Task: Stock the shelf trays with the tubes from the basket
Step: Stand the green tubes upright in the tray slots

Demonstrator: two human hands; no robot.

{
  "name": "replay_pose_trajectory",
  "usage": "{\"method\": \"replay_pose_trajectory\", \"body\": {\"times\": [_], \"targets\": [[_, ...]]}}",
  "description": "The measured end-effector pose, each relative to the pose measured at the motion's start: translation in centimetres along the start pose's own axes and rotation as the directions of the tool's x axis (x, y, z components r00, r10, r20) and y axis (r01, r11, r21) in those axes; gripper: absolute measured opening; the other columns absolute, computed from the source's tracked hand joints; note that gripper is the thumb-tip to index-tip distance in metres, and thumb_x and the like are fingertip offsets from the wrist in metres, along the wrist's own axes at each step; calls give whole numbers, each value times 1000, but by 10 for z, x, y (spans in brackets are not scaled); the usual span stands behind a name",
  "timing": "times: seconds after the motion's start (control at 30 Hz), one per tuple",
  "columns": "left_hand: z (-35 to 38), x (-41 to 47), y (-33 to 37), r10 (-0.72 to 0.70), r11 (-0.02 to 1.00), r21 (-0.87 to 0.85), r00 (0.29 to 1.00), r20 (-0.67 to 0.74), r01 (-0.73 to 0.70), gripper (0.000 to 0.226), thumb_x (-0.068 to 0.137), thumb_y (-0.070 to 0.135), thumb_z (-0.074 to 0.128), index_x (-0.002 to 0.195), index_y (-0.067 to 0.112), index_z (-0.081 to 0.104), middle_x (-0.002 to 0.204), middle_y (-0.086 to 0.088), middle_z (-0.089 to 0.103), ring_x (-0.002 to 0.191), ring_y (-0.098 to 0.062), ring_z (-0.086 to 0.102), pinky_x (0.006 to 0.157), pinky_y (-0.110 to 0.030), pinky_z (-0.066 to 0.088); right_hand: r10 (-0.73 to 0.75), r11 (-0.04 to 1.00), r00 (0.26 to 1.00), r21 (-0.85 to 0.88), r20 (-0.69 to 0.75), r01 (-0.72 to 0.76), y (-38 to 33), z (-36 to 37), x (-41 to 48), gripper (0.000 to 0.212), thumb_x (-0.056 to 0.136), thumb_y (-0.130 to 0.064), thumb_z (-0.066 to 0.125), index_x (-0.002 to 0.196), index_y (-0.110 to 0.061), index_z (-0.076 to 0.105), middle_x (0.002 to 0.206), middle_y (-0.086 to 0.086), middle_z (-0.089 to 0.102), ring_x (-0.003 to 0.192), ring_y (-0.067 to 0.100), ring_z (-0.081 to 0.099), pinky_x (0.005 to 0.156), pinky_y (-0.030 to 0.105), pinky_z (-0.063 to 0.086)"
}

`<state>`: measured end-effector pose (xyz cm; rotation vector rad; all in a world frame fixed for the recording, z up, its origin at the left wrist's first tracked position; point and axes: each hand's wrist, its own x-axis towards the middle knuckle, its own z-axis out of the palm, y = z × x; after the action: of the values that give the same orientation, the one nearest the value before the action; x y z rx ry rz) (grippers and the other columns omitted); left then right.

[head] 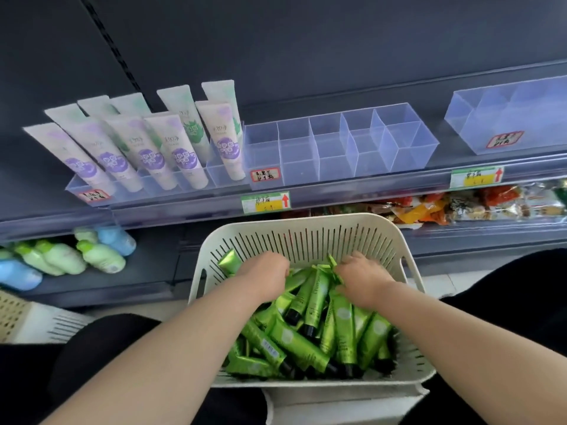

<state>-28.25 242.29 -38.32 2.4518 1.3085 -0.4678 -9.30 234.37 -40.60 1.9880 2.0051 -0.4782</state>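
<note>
A cream slotted basket [306, 225] sits low in front of me, full of several green tubes [316, 305] with black caps. My left hand [264, 271] reaches into its far left part, fingers curled on a green tube [229, 261] that pokes out to the left. My right hand [362, 277] is in the far right part, fingers closed on the crimped ends of green tubes [333, 265]. Above the basket, a clear divided tray [337, 148] on the shelf stands without tubes. To its left, a second clear tray [147, 188] holds several white tubes [184, 154] with purple prints.
Another clear tray [503, 124] stands at the shelf's right end. Price tags [265, 202] hang on the shelf edge. Green and blue bottles [76, 256] lie on the lower shelf at left, snack packets [460, 204] at right. A beige crate [18, 314] stands on the floor at left.
</note>
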Motion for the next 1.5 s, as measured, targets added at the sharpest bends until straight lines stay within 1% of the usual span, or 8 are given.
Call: {"method": "replay_pose_trajectory", "body": {"times": [0.13, 0.23, 0.4, 0.67, 0.83, 1.1, 1.33, 1.5], "targets": [[11, -3, -12, 1, 998, -59, 999, 36, 1, 28, 92, 7, 52, 113, 19, 67, 112, -2, 63, 100, -23, 60, 87, -39, 53, 38, 998, 990, -56, 133, -31, -11, 21, 1, 49, 90, -47, 52, 128, -17, 56, 144, 9, 38, 137, 29, 25, 113, 49, 20], [23, -8, -21, 8, 995, -104, 993, 118, 4, 33, 92, 6, 54, 119, 21, 64, 121, 0, 60, 109, -21, 58, 91, -34, 50, 43, 998, 995, 32, 94, -46, -12, 18, 1, 51, 85, -45, 62, 127, -17, 53, 138, 7, 44, 132, 27, 32, 111, 44, 26], [48, -19, -28, 24, 994, -109, 944, 329, 13, 45, 91, 2, 50, 125, 30, 61, 135, 0, 55, 116, -22, 56, 95, -37, 50, 24, 900, 991, 428, 132, -79, -11, 2, -4, 31, 84, -32, 68, 110, -22, 54, 109, -3, 60, 92, 14, 59, 77, 28, 50], [55, -28, -16, 58, 991, 105, 975, 212, -82, 17, 83, 21, 72, 100, 22, 67, 111, -1, 55, 107, -21, 52, 90, -42, 51, -27, 821, 999, 571, 21, 10, -1, -10, -30, 21, 80, -34, 74, 100, -30, 68, 96, -15, 64, 88, 8, 63, 80, 26, 51], [36, -40, -9, 115, 941, -337, 956, 271, -18, 8, 92, 31, 62, 97, 25, 58, 103, 2, 61, 91, -15, 59, 82, -32, 51, -32, 831, 998, 553, -58, 59, 6, -22, -51, 19, 83, -28, 72, 102, -27, 70, 91, -17, 61, 87, 4, 57, 78, 19, 40], [-34, -46, 35, -3, 790, -601, 981, -193, -116, 14, 83, 25, 75, 76, 30, 64, 76, 7, 68, 70, -13, 63, 67, -36, 56, 194, 755, 919, 650, -344, 84, 27, -89, -85, 17, 76, -29, 78, 92, -28, 72, 84, -13, 66, 77, 4, 58, 68, 20, 39], [-134, -38, 73, -132, 609, -786, 964, -232, -106, 11, 84, 0, 70, 90, 9, 68, 98, -16, 67, 78, -20, 64, 54, -23, 58, 329, 787, 740, 603, -587, 128, 62, -161, -107, 18, 87, -23, 63, 102, -27, 72, 102, -4, 71, 90, 19, 62, 76, 29, 47], [-204, -13, 99, -205, 657, -685, 800, -565, -316, 17, 85, 6, 67, 88, 22, 73, 80, 0, 68, 81, -22, 68, 65, -29, 59, 384, 822, 585, 553, -714, 136, 92, -215, -99, 19, 88, -23, 61, 104, -27, 71, 105, -1, 71, 101, 23, 62, 81, 33, 49]]}}
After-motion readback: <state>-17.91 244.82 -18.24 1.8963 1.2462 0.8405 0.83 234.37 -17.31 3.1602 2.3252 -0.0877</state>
